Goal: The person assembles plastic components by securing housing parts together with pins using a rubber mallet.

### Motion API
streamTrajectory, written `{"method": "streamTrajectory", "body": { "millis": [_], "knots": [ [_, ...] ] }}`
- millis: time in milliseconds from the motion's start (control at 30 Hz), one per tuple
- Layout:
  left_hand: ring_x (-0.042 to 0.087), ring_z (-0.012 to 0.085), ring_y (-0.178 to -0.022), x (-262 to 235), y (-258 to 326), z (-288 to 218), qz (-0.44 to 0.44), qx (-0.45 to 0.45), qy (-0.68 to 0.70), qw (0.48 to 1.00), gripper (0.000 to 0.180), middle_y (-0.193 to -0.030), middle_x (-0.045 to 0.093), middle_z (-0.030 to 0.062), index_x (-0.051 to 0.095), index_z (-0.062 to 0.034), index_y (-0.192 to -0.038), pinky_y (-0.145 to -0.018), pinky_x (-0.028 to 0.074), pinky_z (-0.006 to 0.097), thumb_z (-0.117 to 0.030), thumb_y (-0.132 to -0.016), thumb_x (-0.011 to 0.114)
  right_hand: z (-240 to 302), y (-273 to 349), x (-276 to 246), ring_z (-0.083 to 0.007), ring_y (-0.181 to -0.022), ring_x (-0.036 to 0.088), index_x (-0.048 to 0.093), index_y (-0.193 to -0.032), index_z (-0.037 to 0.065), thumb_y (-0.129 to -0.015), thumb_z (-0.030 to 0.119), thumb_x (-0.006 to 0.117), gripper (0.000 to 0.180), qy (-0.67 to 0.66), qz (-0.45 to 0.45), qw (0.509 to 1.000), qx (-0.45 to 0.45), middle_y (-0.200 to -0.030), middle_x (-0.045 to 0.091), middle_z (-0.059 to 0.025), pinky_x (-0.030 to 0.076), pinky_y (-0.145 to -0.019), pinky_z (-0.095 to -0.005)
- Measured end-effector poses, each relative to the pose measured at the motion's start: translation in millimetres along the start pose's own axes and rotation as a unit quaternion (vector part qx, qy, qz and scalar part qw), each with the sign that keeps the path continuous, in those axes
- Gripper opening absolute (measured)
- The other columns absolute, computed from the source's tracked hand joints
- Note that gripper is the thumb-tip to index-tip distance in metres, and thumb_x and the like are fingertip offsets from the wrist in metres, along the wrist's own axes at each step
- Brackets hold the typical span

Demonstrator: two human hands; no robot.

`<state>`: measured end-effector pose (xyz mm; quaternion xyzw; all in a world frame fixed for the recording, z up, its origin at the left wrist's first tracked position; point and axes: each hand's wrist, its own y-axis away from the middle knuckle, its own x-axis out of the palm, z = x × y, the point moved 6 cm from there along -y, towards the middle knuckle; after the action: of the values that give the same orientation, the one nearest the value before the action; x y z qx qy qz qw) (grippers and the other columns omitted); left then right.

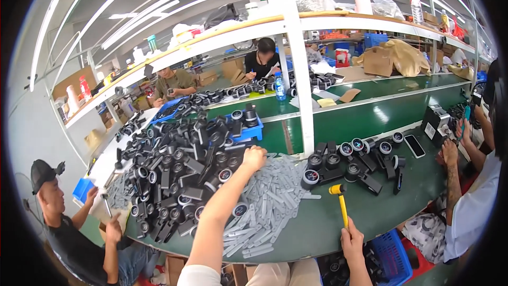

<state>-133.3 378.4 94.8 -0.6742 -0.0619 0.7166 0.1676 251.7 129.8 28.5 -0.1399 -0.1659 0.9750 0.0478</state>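
Observation:
My right hand [352,237] grips a small mallet [343,206] by its yellow handle, its yellow and dark head held over the green tabletop. My left arm reaches forward across the heaps. At its end my left hand [255,158] is closed, at the far edge of a pile of flat grey plastic strips [275,190]. Whatever its fingers hold is hidden behind them. To the left of that arm rises a large heap of black gauge-like parts [177,172] with round dials and rectangular stems. A smaller group of the same black parts [353,169] lies beyond the mallet.
A blue tray [248,132] stands behind the heap. A white post [300,74] rises mid-table. Right of it lie a phone [414,146] and a metal box [436,122]. Co-workers sit on both sides and opposite. A blue crate [391,257] is below the table edge.

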Motion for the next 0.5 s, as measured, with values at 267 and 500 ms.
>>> {"method": "streamTrajectory", "body": {
  "millis": [267, 500],
  "knots": [
    [0.058, 0.0267, -0.108, 123, -78, 44, 0.205, -0.159, 0.006, 0.966, 0.045, -0.113, 0.065, 0.0068, 0.073, -0.0163, -0.097, -0.093, 0.037, 0.058, -0.053, -0.07, 0.071, -15, 2, -2, -0.0056, -0.042, 0.044, 0.047, -0.134, -0.003, -0.088, -0.002, 0.048, 0.046, -0.172, -0.019, 0.98, 0.1, -0.058, 0.049, 0.0003, 0.037, -0.039, -0.0206],
    [0.062, 0.0279, -0.097, 125, -85, 45, 0.182, -0.076, 0.089, 0.976, 0.04, -0.096, 0.069, 0.005, 0.074, -0.0142, -0.087, -0.083, 0.042, 0.054, -0.051, -0.072, 0.07, -28, 4, -6, -0.0059, -0.042, 0.045, 0.047, -0.133, -0.004, -0.088, -0.003, 0.048, 0.046, -0.212, -0.038, 0.971, 0.104, -0.058, 0.05, -0.0006, 0.037, -0.039, -0.0203]
  ]
}}
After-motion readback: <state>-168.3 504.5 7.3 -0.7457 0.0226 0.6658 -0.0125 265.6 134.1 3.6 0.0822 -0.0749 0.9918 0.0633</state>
